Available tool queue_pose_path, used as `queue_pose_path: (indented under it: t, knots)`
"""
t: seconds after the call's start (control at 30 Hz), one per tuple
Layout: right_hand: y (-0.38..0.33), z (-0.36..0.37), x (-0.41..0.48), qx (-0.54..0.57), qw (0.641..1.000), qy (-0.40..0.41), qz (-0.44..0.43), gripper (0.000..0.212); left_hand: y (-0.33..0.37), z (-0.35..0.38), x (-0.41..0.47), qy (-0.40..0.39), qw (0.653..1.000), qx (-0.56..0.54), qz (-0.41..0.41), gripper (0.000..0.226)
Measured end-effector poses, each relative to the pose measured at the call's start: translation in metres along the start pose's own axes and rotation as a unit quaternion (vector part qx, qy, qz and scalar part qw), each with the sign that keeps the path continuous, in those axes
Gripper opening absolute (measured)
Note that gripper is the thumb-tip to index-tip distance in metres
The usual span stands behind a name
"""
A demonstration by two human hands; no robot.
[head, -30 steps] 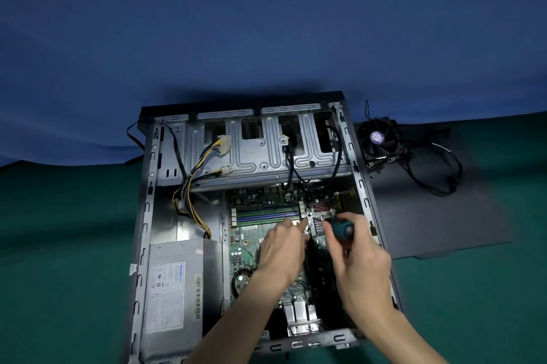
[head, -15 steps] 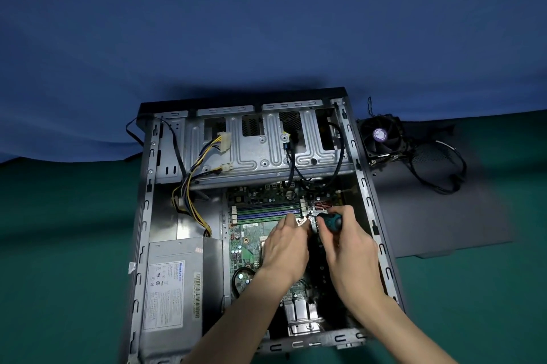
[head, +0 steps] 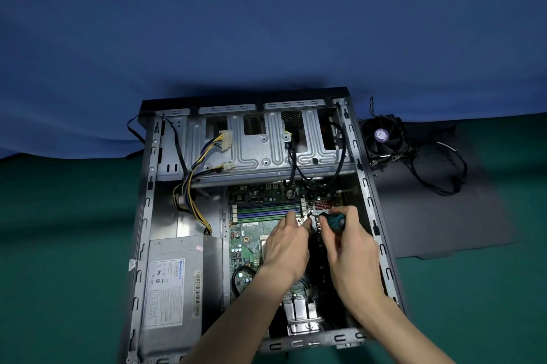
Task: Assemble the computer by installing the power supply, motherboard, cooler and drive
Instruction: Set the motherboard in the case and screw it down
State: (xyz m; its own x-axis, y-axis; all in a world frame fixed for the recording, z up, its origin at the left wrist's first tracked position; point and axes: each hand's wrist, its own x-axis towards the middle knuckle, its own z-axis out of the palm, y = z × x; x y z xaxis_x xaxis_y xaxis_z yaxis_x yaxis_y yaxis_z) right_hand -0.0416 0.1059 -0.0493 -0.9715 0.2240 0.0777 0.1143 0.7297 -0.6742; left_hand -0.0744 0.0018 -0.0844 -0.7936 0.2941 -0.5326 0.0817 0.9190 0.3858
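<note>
Over the last second our right hand (head: 352, 257) has been edging left and a little farther into the case (head: 147, 215), closing on our left hand (head: 285, 248), which is staying about where it was. We are gripping the teal-and-black handle of a screwdriver (head: 333, 221) in the right hand, fingers curled round it, its tip pointing down and left at the motherboard (head: 245, 245) near the red connectors. Our left hand is lying palm-down over the board with its fingers bent toward the tip; we cannot tell whether they are pinching anything. The motherboard is lying flat in the case, green, with long green and purple memory slots running across its far part and silver port housings at its near edge. Left of it the grey power supply (head: 171, 283) is sitting in the near left corner, white label up, its yellow and black cables (head: 192, 186) trailing toward the metal drive cage (head: 266, 153). The cooler (head: 383, 137), a black fan with a purple hub sticker, is resting outside the case to the right, on a dark side panel (head: 444, 215) lying on the green worktop (head: 59, 245).
</note>
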Motion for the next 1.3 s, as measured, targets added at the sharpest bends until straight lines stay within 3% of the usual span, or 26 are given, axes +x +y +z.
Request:
queue_pose_path:
  t: [0.13,0.33,0.43,0.5,0.6,0.67,0.83,0.97,1.03,1.17,1.23,1.3]
  knots:
    - [0.002,0.000,-0.001,0.002,1.000,-0.002,0.005,0.018,-0.001,0.001,0.000,0.001,1.000,0.002,0.005,0.067]
    - [0.004,0.001,-0.001,0.005,1.000,-0.002,0.007,0.020,-0.001,-0.002,0.001,-0.005,1.000,-0.010,0.004,0.061]
    - [0.003,0.002,-0.002,0.005,1.000,0.000,0.014,0.024,-0.001,-0.002,-0.002,0.009,0.999,-0.053,-0.006,0.041]
    - [0.003,0.002,-0.002,0.001,1.000,0.001,0.015,0.025,-0.002,-0.003,-0.002,0.064,0.995,-0.078,-0.015,0.020]
    - [0.003,0.002,-0.001,-0.007,1.000,0.002,0.015,0.019,-0.001,-0.003,0.003,0.134,0.985,-0.107,0.017,0.041]
    - [0.001,0.001,0.000,-0.013,1.000,0.000,0.012,0.018,0.003,-0.004,0.005,0.141,0.978,-0.142,0.053,0.053]
    - [-0.011,-0.001,0.005,-0.071,0.997,-0.011,0.021,0.023,0.003,-0.005,0.006,0.149,0.973,-0.163,0.070,0.060]
    - [-0.018,-0.005,0.019,-0.120,0.989,-0.073,0.044,0.029,0.002,-0.011,0.011,0.142,0.972,-0.177,0.051,0.065]
    - [-0.020,-0.010,0.026,-0.139,0.985,-0.093,0.045,0.033,0.002,-0.011,0.011,0.130,0.973,-0.187,0.041,0.062]
    - [-0.022,-0.020,0.033,-0.139,0.984,-0.106,-0.015,0.028,0.005,-0.013,0.007,0.125,0.956,-0.264,0.007,0.026]
    - [-0.023,-0.023,0.037,-0.147,0.979,-0.135,-0.032,0.028,0.007,-0.011,0.007,0.133,0.963,-0.235,0.021,0.039]
    - [-0.026,-0.023,0.043,-0.158,0.978,-0.135,-0.026,0.035,0.009,-0.010,0.007,0.145,0.961,-0.235,0.013,0.034]
